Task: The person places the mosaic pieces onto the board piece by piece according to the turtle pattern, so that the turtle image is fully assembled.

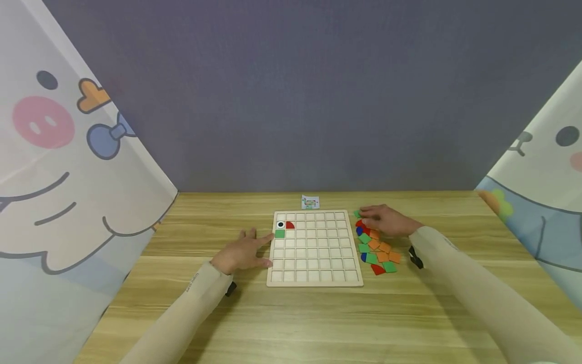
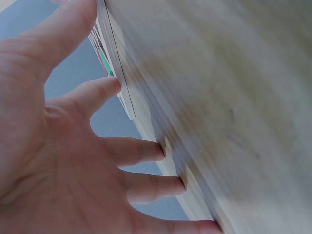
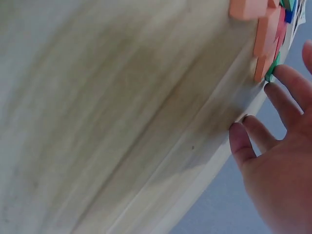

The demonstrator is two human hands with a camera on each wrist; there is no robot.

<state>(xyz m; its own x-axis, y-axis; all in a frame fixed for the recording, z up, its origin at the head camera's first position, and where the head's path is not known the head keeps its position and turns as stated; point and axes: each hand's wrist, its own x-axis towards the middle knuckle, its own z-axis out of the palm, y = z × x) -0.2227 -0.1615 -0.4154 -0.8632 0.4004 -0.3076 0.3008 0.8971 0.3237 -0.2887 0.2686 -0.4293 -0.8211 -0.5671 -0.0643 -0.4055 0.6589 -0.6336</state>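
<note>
A wooden grid board (image 1: pixel 320 253) lies flat on the table. Near its upper left corner sit a white tile with a black dot (image 1: pixel 280 225), a red curved tile (image 1: pixel 290 225) and a green square tile (image 1: pixel 279 234). My left hand (image 1: pixel 242 253) rests with spread fingers at the board's left edge; in the left wrist view the index fingertip (image 2: pixel 115 84) touches that edge. Right of the board, my right hand (image 1: pixel 391 221) reaches over the far end of a tile pile. In the right wrist view its extended fingertips touch a green tile (image 3: pixel 271 70).
The pile beside the board mixes orange tiles (image 1: pixel 384 246), green tiles (image 1: pixel 364 248), blue pieces and red pieces (image 1: pixel 377 269), some overlapping. A small printed card (image 1: pixel 310 202) lies behind the board. A grey partition (image 1: pixel 291 111) stands along the table's back edge.
</note>
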